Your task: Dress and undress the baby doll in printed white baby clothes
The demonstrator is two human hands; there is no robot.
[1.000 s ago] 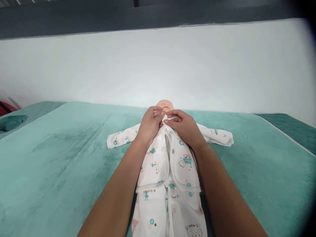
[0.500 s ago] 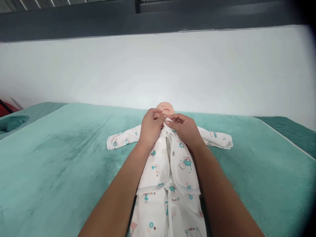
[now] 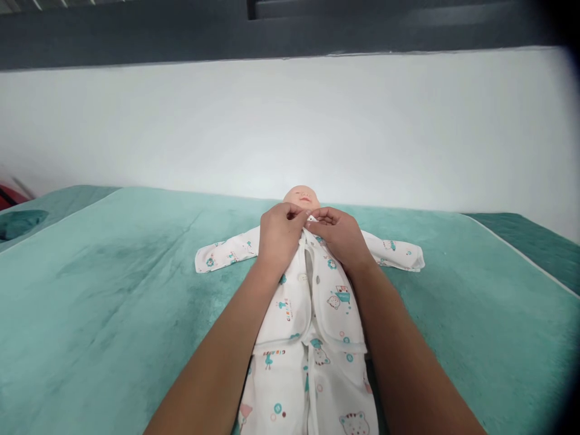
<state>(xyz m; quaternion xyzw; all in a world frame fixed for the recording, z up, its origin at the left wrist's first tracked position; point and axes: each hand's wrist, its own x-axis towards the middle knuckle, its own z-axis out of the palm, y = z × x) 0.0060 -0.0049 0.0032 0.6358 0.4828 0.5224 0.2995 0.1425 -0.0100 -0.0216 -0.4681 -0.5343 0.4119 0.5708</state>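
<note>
A baby doll (image 3: 301, 194) lies on its back with its head at the far end, dressed in a white printed baby jacket (image 3: 338, 296) and matching trousers (image 3: 281, 393). Both sleeves stretch out sideways. At the doll's neck, my left hand (image 3: 281, 232) pinches the jacket's top edge between thumb and fingers. My right hand (image 3: 338, 234) grips the other front edge there, its fingertips close to the left ones. Below my hands the two jacket fronts hang apart, with a narrow gap between them. My fingers partly hide the collar and whatever fastener is there.
A teal padded cover (image 3: 136, 290) spreads under the doll. Behind it rises a white wall (image 3: 290, 121) with a dark grey band (image 3: 136, 36) above. Something red (image 3: 11, 196) shows at the far left edge.
My left fingers have drawn in and lowered slightly at the collar, closer to my right fingertips. The right hand keeps its hold. The view has shifted slightly.
</note>
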